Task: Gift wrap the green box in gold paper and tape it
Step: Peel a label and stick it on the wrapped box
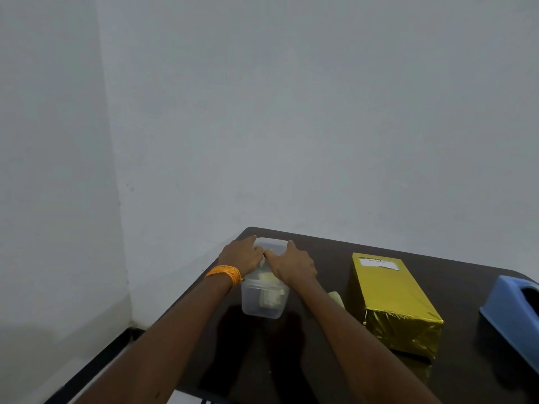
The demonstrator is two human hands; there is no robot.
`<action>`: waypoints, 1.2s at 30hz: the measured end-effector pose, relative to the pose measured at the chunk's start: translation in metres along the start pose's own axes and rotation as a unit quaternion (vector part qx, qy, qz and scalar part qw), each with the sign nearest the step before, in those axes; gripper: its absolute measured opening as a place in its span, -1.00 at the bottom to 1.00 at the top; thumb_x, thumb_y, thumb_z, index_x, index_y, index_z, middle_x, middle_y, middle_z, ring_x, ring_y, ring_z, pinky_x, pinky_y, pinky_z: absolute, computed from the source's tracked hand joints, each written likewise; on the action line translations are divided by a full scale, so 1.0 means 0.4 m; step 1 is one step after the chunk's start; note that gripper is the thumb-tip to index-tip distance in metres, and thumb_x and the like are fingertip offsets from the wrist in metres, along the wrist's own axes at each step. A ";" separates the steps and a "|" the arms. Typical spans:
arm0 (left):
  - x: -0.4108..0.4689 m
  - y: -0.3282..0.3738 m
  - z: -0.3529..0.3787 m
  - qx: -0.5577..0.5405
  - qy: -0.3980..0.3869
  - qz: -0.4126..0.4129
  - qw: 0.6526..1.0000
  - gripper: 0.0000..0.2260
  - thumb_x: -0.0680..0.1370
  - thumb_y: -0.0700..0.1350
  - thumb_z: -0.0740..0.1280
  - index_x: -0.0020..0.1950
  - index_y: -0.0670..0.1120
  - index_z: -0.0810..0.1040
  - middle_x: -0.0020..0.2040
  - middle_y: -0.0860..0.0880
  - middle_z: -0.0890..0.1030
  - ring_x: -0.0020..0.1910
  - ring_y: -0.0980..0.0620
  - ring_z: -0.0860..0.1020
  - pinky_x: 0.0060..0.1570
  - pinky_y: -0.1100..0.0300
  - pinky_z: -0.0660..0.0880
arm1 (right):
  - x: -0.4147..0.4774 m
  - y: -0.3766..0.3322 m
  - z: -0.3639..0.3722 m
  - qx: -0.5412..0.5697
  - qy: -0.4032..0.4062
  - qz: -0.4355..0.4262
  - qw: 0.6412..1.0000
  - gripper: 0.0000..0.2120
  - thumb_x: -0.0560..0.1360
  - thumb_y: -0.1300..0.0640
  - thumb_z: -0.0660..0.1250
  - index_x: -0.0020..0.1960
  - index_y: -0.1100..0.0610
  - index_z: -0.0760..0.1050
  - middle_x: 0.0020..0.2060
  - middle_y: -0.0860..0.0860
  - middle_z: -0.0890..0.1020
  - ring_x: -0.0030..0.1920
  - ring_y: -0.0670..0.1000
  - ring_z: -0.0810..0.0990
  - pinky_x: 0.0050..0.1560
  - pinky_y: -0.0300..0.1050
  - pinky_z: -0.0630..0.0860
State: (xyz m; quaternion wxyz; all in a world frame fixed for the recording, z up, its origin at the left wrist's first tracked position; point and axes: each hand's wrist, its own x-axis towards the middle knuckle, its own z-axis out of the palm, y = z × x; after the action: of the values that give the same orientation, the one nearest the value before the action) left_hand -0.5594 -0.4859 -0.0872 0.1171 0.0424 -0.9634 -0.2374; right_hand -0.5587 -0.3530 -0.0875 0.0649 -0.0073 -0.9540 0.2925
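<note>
Forearms (175, 345) reach over a dark table (320, 360) to a clear plastic container (264, 301). Just right of the container lies the gold-wrapped box (390, 295), no green showing. We judge it light and stiff, its foil slick and easily creased, best held by the long sides. Farther right of the container sits a blue tape dispenser (513, 310). On the container's lid (272, 243), our left hand (243, 256) and right hand (293, 265) curl over the edges, gripping it.

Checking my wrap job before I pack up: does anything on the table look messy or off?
The gold-wrapped box looks rough at its near end: the foil is crinkled there, and what looks like a loose flap juts onto the table by the bottom corner. Nothing looks spilled.
</note>
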 end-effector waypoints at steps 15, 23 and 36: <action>-0.045 -0.019 0.007 -0.085 0.064 -0.034 0.994 -0.63 0.64 -0.14 0.12 0.42 0.00 0.48 0.31 -0.15 0.56 0.24 -0.22 0.51 0.19 0.06 0.43 | -0.001 0.011 -0.009 0.055 -0.012 0.006 0.998 -0.49 0.60 0.09 0.11 0.54 0.08 0.22 0.37 0.20 0.47 0.34 0.26 0.46 0.27 0.08 0.46; -0.047 -0.015 0.006 -0.071 0.056 -0.044 0.995 -0.61 0.63 -0.13 0.12 0.46 0.00 0.43 0.35 -0.16 0.53 0.27 -0.22 0.49 0.23 0.04 0.41 | -0.023 0.024 -0.004 0.127 0.010 0.005 0.992 -0.56 0.59 -0.07 0.15 0.41 0.07 0.36 0.26 0.11 0.55 0.18 0.16 0.56 0.04 -0.05 0.50; -0.129 -0.061 0.005 -0.382 0.012 -0.043 0.923 -0.66 0.60 0.15 0.22 0.13 -0.09 0.53 0.06 -0.09 0.61 -0.10 -0.02 0.56 -0.18 0.13 0.48 | -0.089 0.087 0.027 0.279 -0.012 -0.018 0.960 -0.09 0.05 -0.42 0.46 0.25 0.07 0.47 0.12 0.01 0.59 0.09 0.01 0.60 0.11 0.05 0.62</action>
State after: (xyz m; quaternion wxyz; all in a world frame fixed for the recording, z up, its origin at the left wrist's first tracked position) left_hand -0.5092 -0.4994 -0.1107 0.1257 0.0388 -0.7957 -0.5913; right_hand -0.5257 -0.3318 -0.1200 0.0582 0.0321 -0.8354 0.5456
